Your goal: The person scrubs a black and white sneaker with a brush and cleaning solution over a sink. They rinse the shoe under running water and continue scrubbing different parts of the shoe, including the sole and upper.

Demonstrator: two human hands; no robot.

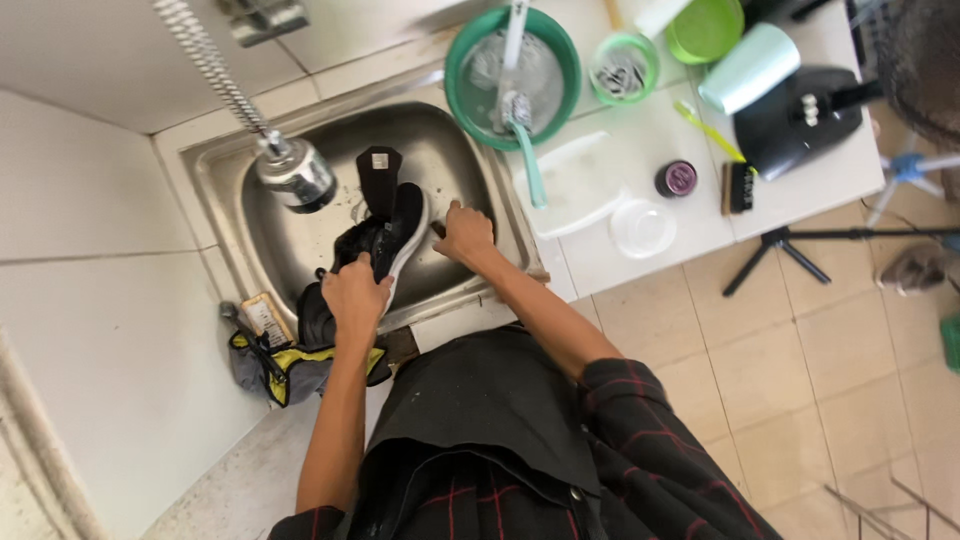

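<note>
Black shoe (385, 235) lies in the steel sink (215, 175), below the tap head (295, 175) | left hand (355, 295) clasps its near end | right hand (465, 235) fisted on something small beside shoe, can't tell what | green basin (455, 85) beyond.

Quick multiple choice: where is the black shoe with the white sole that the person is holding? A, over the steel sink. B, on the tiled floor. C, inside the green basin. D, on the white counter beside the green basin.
A: the left hand grips the black shoe over the steel sink, with the right hand at its white sole, below the faucet head.
</note>
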